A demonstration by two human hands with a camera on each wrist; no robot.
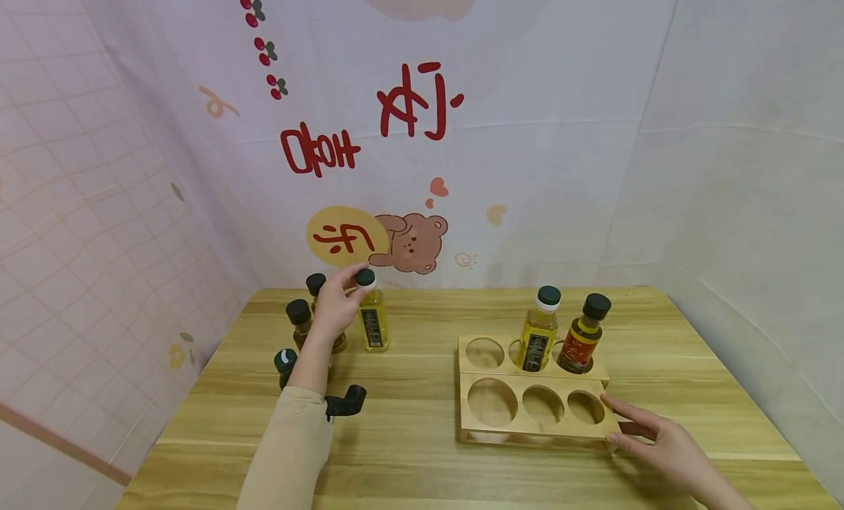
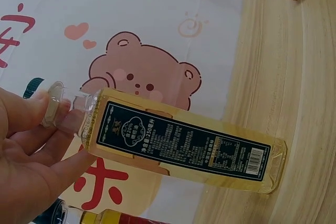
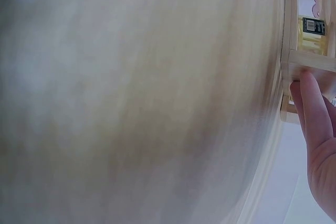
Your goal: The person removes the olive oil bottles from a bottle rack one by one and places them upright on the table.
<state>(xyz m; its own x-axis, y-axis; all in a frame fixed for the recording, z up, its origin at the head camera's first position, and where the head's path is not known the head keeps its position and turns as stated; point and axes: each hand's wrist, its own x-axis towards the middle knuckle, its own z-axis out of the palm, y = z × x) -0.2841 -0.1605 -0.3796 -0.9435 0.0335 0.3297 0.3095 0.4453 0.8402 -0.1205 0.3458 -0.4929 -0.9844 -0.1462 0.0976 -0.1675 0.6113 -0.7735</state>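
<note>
My left hand (image 1: 336, 308) pinches a clear oil bottle (image 1: 374, 319) with a dark green cap, thumb and fingers round its neck. In the left wrist view the bottle (image 2: 184, 142) shows yellow liquid and a dark label. It is upright towards the back of the table; whether its base touches the wood I cannot tell. The right hand (image 1: 666, 448) touches the right end of a two-tier wooden bottle rack (image 1: 491, 438) with fairly straight fingers. A similar oil bottle (image 1: 537, 338) and a red-labelled sauce bottle (image 1: 580, 344) stand in the rack's back row.
Left of and partly behind my left forearm stand several dark-capped bottles (image 1: 299, 316). A black wrist mount (image 1: 346, 401) juts from the left sleeve. White printed cloth (image 1: 541, 165) hangs behind the wooden table (image 1: 415, 393). The rack's front row has three bare holes.
</note>
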